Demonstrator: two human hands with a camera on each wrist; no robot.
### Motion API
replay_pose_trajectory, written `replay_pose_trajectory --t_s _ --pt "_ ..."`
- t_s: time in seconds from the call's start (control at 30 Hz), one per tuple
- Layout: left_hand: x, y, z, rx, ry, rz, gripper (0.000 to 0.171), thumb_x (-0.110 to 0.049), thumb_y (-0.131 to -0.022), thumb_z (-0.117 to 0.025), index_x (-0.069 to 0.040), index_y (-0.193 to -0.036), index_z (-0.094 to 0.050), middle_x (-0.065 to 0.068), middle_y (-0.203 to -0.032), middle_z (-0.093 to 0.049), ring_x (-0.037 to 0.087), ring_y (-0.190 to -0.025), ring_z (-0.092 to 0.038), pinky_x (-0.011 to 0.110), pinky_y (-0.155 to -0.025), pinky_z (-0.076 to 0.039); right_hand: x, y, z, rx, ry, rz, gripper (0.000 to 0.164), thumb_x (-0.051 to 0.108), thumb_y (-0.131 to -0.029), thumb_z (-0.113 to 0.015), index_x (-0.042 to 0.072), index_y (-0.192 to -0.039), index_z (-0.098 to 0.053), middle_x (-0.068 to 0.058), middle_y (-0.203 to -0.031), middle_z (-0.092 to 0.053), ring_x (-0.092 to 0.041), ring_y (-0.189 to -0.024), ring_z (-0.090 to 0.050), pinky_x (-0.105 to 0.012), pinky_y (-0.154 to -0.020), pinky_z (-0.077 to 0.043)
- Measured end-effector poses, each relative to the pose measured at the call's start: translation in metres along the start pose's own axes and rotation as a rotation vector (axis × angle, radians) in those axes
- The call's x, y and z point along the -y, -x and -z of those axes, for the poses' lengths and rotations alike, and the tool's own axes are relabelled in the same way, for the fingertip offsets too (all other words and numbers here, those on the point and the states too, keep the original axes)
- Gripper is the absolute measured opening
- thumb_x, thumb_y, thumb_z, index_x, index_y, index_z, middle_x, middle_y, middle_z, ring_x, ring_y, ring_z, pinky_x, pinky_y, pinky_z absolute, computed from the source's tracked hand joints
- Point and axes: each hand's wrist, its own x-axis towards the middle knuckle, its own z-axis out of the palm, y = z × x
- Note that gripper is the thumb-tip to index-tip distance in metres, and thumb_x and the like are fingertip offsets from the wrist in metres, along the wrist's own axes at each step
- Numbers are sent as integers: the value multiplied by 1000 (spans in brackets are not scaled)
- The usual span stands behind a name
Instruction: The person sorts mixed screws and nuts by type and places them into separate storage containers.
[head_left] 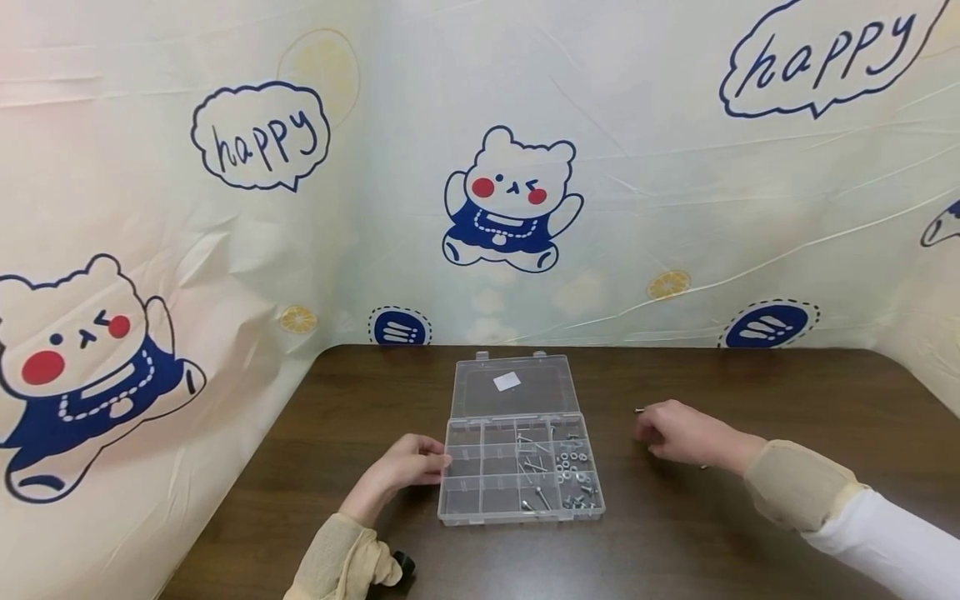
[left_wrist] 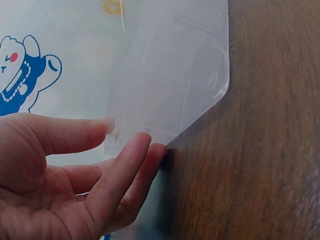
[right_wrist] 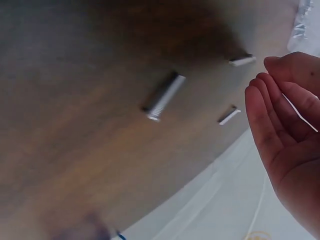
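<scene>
A clear plastic compartment box (head_left: pixel 461 498) stands on the table, its lid (head_left: pixel 517 392) folded back. My left hand (head_left: pixel 411 460) holds the box's left side. In the left wrist view, the thumb (left_wrist: pixel 80 136) is at the rim and the fingers (left_wrist: pixel 120 175) lie along the outer wall. My right hand (head_left: pixel 688 431) hovers over the table right of the box, holding nothing, with thumb and fingers extended and slightly apart. By its fingertips in the right wrist view lies a bolt (right_wrist: pixel 242 60). A larger-looking bolt (right_wrist: pixel 165 97) and a small one (right_wrist: pixel 229 115) lie nearby.
Long screws (head_left: pixel 534 464) lie in the box's third column; nuts (head_left: pixel 573 457) and short bolts (head_left: pixel 579 502) fill the right column. A white label (head_left: pixel 507 381) lies on the lid. A printed cloth (head_left: pixel 622 208) hangs behind the wooden table (head_left: pixel 360 392).
</scene>
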Motion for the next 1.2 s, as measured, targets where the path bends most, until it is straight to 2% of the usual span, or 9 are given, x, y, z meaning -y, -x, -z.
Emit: replay_pose_trajectory --t_s 0.3,0.57,0.73,0.9,1.07,1.2 --pt "-1 2 0 -6 3 3 31 0 -85 -57 22 -105 -49 14 -87 -54 18 -77 -58 33 -72 -56 -9 6 -13 -31 -20 34 17 -4 -70 -68 11 -75 -61 8 -68 -50 -5 -62 -44 -21 -51 -44" --pt "0 2 0 -1 25 -7 31 1 -85 -57 22 -104 -48 13 -85 -54 16 -76 -57 32 -72 -56 0 0 -15 -38 -71 4 18 -3 -69 -66 12 -73 -58 7 -65 -47 -6 -60 -43 -20 -49 -41" --pt "0 1 0 0 18 -4 30 0 -85 -57 22 -104 -49 13 -85 -54 16 -75 -57 32 -72 -56 12 -9 -12 -115 -164 0 14 -1 -71 -67 11 -75 -59 8 -66 -48 -7 -61 -45 -19 -50 -43" --pt "1 1 0 8 24 -10 30 0 -85 -57 22 -104 -48 12 -85 -54 16 -75 -57 32 -72 -56 28 -22 -9 -212 -243 26 14 -3 -69 -66 9 -75 -60 7 -66 -52 -7 -62 -47 -19 -51 -46" --pt "0 1 1 12 32 -14 30 0 -84 -57 22 -103 -48 11 -84 -53 15 -74 -57 32 -71 -56 45 -38 -9 -324 -264 64 13 -4 -66 -65 7 -72 -61 7 -64 -53 -6 -60 -49 -19 -51 -46" --pt "-1 1 1 19 37 -20 30 1 -84 -56 23 -103 -48 10 -83 -52 14 -72 -56 30 -71 -56 58 -52 -8 -376 -277 92 12 -4 -65 -65 4 -73 -63 6 -65 -55 -6 -60 -50 -18 -53 -48"
